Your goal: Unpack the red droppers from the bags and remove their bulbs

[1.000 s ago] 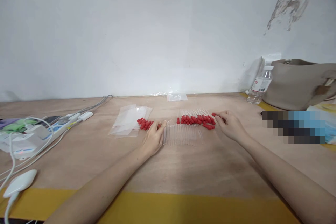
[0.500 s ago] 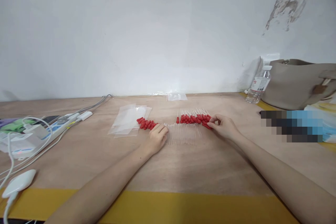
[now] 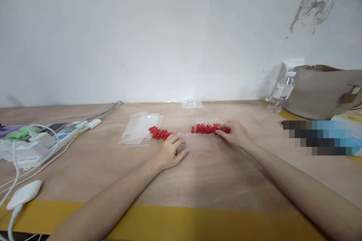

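No text, number or brand can be read anywhere. The water bottle (image 3: 281, 94), at about two o'clock on the tabletop (image 3: 198, 180), carries a white label with red marks, but the print is too small and blurred to make out. At three o'clock, a patch beside the beige bag (image 3: 322, 90) is pixelated over, so nothing there is legible either.
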Available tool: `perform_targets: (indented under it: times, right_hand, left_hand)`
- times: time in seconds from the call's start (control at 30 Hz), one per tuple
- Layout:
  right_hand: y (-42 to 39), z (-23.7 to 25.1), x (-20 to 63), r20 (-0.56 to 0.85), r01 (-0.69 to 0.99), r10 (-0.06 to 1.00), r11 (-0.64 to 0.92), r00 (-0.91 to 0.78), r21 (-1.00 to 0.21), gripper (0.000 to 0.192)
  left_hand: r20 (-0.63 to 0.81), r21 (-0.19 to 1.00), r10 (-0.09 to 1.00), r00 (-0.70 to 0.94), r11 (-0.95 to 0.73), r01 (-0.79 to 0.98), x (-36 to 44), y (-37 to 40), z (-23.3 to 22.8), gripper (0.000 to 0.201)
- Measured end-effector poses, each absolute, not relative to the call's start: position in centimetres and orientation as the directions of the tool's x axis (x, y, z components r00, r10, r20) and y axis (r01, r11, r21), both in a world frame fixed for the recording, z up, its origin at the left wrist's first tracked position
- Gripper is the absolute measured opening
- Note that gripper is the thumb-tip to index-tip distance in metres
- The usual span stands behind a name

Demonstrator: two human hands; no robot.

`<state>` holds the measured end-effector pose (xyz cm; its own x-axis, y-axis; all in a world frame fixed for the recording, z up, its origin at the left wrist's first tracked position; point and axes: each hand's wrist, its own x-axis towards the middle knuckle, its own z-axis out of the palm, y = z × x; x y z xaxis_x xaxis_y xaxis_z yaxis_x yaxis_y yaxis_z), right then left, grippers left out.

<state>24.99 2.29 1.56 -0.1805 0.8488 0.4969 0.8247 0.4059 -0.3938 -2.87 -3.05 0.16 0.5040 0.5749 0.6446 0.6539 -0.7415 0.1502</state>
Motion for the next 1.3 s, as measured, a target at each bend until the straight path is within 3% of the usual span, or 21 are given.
perform_targets:
  times: [0.13, 0.3, 0.43, 0.57, 0.63, 0.73, 0.87, 1.03, 1.17, 1.3]
  right_hand:
    - [2.6, 2.4, 22.8, 0.486, 0.909, 0.849, 0.35, -0.207, -0.225, 0.03]
    - [3.2, 2.5, 20.9, 0.422, 0.966, 0.901, 0.191, -0.101, -0.177, 0.04]
    - [3.6, 2.6, 20.3, 0.422, 0.96, 0.906, 0.123, -0.006, -0.251, 0.038]
    - [3.5, 3.2, 20.6, 0.379, 0.898, 0.918, 0.065, 0.118, -0.436, 0.037]
    - [2.9, 3.3, 21.0, 0.369, 0.836, 0.926, 0.142, 0.077, -0.53, 0.037]
    - [1.3, 2.6, 21.2, 0.466, 0.711, 0.88, 0.385, -0.091, -0.588, 0.029]
    - [-1.4, 0.9, 20.6, 0.62, 0.569, 0.728, 0.654, -0.293, -0.499, 0.019]
    - [-3.3, 0.0, 19.9, 0.635, 0.52, 0.67, 0.725, -0.384, -0.451, 0.017]
    - [-3.7, 0.0, 19.2, 0.666, 0.593, 0.603, 0.751, -0.439, -0.289, 0.025]
    - [-3.9, -0.4, 18.5, 0.697, 0.627, 0.488, 0.776, -0.526, -0.07, 0.017]
  left_hand:
    - [0.689, 0.166, 0.594, 0.416, -0.688, 0.707, -3.4, -3.1, 0.6, 0.018]
    - [0.727, 0.181, 0.606, 0.321, -0.621, 0.762, -4.4, -3.1, 0.8, 0.018]
    - [0.741, 0.178, 0.598, 0.306, -0.613, 0.77, -4.5, -3.0, 0.7, 0.016]
    - [0.738, 0.155, 0.593, 0.323, -0.615, 0.773, -4.3, -3.1, 0.7, 0.017]
    - [0.75, 0.11, 0.57, 0.336, -0.609, 0.785, -4.1, -3.2, 0.8, 0.02]
    - [0.761, -0.022, 0.516, 0.394, -0.586, 0.81, -3.6, -3.2, 1.0, 0.032]
    - [0.715, -0.195, 0.447, 0.537, -0.611, 0.767, -2.6, -3.2, 1.1, 0.037]
    - [0.654, -0.244, 0.413, 0.634, -0.678, 0.693, -2.4, -3.4, 0.7, 0.023]
    - [0.654, -0.271, 0.361, 0.665, -0.71, 0.651, -2.1, -3.7, 0.5, 0.021]
    - [0.658, -0.27, 0.318, 0.683, -0.746, 0.608, -1.7, -4.1, 0.3, 0.018]
